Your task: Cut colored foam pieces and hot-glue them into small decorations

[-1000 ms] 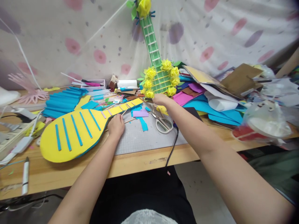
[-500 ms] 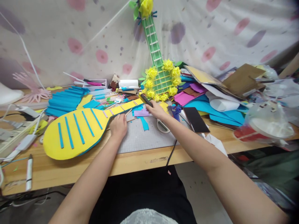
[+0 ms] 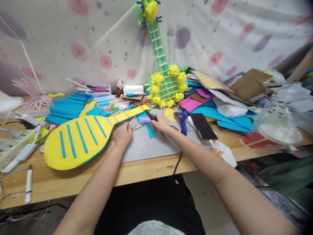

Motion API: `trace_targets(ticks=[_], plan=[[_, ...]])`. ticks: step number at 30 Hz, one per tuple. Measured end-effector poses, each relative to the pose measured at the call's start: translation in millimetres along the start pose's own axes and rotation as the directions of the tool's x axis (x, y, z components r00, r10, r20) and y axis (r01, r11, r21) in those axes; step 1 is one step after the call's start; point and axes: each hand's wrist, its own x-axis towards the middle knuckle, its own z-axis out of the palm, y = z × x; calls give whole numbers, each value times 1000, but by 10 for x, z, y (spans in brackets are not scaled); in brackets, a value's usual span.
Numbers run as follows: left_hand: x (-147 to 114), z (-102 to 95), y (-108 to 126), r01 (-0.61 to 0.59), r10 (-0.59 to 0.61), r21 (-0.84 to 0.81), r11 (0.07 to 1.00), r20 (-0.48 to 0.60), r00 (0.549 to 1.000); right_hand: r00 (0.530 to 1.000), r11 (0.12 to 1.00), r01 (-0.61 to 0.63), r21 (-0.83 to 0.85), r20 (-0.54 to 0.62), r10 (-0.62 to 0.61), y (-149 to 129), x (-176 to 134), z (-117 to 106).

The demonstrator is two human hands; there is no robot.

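My left hand (image 3: 122, 134) is closed on a thin wooden stick (image 3: 132, 120) pointing up and right from the fingertips. My right hand (image 3: 162, 124) grips a black utility knife (image 3: 150, 115), its front end near the tip of the yellow neck. Left of both hands lies a flat yellow paper guitar (image 3: 53, 150) with blue strips on its body, blue edging and small crosswise pieces along the neck. A purple paper scrap (image 3: 145, 120) and a blue paper scrap (image 3: 150, 131) rest between my hands on the grey cutting mat (image 3: 139, 147).
A green paper guitar (image 3: 158, 49) with yellow flowers leans against the curtain. Right of my hand are a blue glue gun (image 3: 182, 121) and a phone (image 3: 203, 125). Coloured paper (image 3: 227, 122) and a bagged red-and-white container (image 3: 259, 138) lie further right; a power strip (image 3: 11, 147) is left.
My right hand has brought the knife lower, off the neck's tip. My left hand has shifted slightly down, and the stick in it shows more clearly.
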Motion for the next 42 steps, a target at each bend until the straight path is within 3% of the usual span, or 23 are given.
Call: trace_targets(ticks=[7,12,19,24,42], plan=[[40,26,-32,87,-98,-116,989,-91,991,987,981,159,-110,-17,-162,-131,-101,59],[50,43,-54,126,-142,-191,974,-73,987,964,955,265,-131,34,-263,-286,-159,104],[56,9,-29,135,-142,-211,968,-17,990,957,920,281,-274,151,-248,-358,-210,150],[65,25,-35,152,-158,-225,962,-10,987,953,877,297,-377,168,-251,-443,-266,176],[94,60,-63,157,-168,-228,961,-31,985,948,857,311,-410,202,-247,-465,-273,182]])
